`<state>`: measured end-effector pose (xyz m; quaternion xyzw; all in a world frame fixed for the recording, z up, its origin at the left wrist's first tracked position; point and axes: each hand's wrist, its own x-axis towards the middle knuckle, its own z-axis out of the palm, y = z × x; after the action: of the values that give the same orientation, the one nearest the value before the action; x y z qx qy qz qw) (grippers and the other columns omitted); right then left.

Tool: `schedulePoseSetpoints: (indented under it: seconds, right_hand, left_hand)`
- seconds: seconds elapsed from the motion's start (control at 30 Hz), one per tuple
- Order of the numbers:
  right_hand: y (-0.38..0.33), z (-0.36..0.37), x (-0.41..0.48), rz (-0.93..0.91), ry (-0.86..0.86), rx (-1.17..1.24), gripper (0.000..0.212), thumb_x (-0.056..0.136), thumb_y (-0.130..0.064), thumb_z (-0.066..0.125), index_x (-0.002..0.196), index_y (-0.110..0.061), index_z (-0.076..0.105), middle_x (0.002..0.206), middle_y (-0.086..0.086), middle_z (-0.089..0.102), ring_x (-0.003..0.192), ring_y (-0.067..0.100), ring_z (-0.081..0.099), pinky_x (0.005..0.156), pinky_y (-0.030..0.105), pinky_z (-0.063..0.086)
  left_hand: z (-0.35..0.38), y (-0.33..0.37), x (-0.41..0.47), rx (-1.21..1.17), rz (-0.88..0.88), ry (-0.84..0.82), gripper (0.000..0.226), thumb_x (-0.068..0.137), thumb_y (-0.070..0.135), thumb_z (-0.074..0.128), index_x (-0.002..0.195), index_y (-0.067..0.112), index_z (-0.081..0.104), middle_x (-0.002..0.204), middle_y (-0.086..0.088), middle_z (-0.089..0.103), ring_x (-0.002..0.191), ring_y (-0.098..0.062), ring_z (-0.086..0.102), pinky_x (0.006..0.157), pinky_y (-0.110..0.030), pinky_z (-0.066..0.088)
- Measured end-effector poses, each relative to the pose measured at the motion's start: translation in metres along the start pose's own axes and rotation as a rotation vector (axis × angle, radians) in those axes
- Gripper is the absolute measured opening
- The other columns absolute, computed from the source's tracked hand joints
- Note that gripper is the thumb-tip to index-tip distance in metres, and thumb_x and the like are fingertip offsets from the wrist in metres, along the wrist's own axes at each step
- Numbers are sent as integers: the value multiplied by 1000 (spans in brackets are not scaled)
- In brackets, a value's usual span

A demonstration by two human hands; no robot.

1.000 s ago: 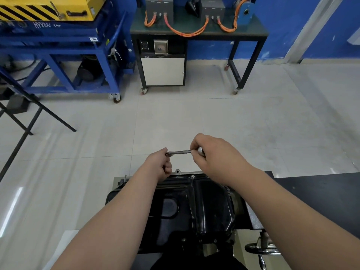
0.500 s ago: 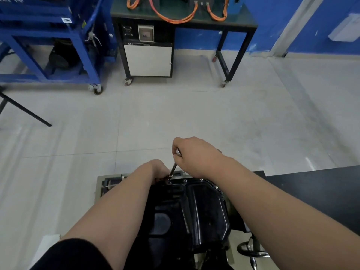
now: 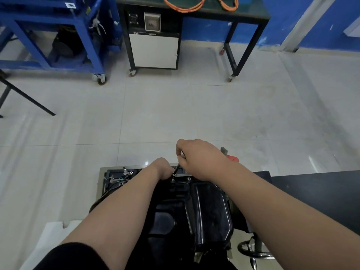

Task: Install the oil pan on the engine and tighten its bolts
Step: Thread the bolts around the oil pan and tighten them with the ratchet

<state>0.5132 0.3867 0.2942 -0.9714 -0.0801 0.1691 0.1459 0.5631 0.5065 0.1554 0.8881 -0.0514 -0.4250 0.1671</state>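
At lower centre of the frame sits the black oil pan, likely stiff, heavy and slick, best handled by its bolted rim. The right hand has its grip closed round the top of a slim driver tilted onto a far-edge bolt. The left hand curls beside the tip, but what its grip holds cannot be told.
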Motion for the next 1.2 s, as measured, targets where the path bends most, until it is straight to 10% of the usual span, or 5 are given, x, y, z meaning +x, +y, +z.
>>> schedulePoseSetpoints:
  seconds: [0.47, 0.73, 0.9, 1.1, 1.2]
  right_hand:
    - [-7, -2, -4, -116, -136, -47, 23, 93, -22, 45, 114, -19, 53, 115, -1, 46, 90, 22, 56, 70, 31, 41]
    - [-19, 5, 1, -258, -17, -320, 25, 92, -20, 47, 116, -23, 52, 103, 0, 58, 90, 23, 58, 60, 31, 33]
    - [-25, 10, 8, -101, -9, -390, 18, 94, -24, 43, 108, -17, 51, 80, 3, 54, 63, 23, 45, 46, 27, 24]
    - [-21, -3, 5, -106, -136, -106, 34, 90, -34, 49, 114, -11, 47, 103, 7, 61, 88, 25, 55, 69, 34, 45]
    - [-13, -20, 0, -95, -155, -249, 34, 85, -45, 54, 95, -12, 57, 85, 4, 59, 77, 24, 55, 57, 31, 40]
  left_hand:
    - [-3, -7, -8, 40, 143, -44, 37, 89, 31, 45, 105, 2, 61, 108, -13, 63, 101, -29, 58, 92, -40, 46]
    - [-25, -21, -55, -170, 386, 337, 23, 73, 28, 64, 55, 33, 50, 56, 8, 52, 54, -8, 45, 48, -16, 32]
    - [-18, -19, -84, -221, 473, 421, 28, 72, 32, 67, 51, 41, 50, 42, 7, 38, 45, -8, 34, 43, -20, 24]
    - [-8, -13, -90, -142, 464, 535, 40, 84, 25, 54, 49, 23, 36, 45, 5, 44, 54, -20, 42, 43, -23, 24]
    - [-11, -20, -91, -52, 537, 493, 32, 92, 34, 50, 62, 24, 44, 50, 4, 44, 56, -20, 43, 50, -30, 28]
